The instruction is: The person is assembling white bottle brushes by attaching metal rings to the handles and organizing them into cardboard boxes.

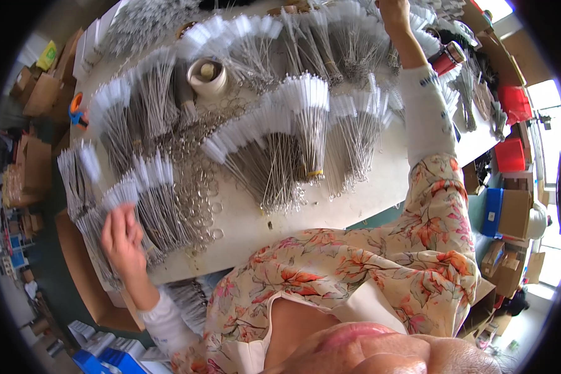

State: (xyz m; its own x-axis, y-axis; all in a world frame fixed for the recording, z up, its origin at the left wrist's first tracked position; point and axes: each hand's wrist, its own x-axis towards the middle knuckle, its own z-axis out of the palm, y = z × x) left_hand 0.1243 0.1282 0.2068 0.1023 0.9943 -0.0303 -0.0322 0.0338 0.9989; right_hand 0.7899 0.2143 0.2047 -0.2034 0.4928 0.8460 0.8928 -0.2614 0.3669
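Note:
My left hand (123,240) is at the left end of the table, its fingers loosely bent and slightly apart over a bundle of thin wire brushes with white bristle heads (119,194). Whether it touches them is hard to see. Beside it lies another bunch of such brushes (159,199). My right arm stretches far across the table. At the top edge, my right hand (394,11) is partly cut off, above more white-bristled brushes (355,37), and its fingertips are out of sight. A tied bundle of brushes (310,124) lies on top of others mid-table.
Many loose metal rings (199,181) are strewn over the white table (243,230). A roll of tape (207,76) stands among the brushes. Orange-handled scissors (76,111) lie at the left edge. A red cylinder (447,59) is beside my right forearm. A cardboard box (84,268) stands below the left edge.

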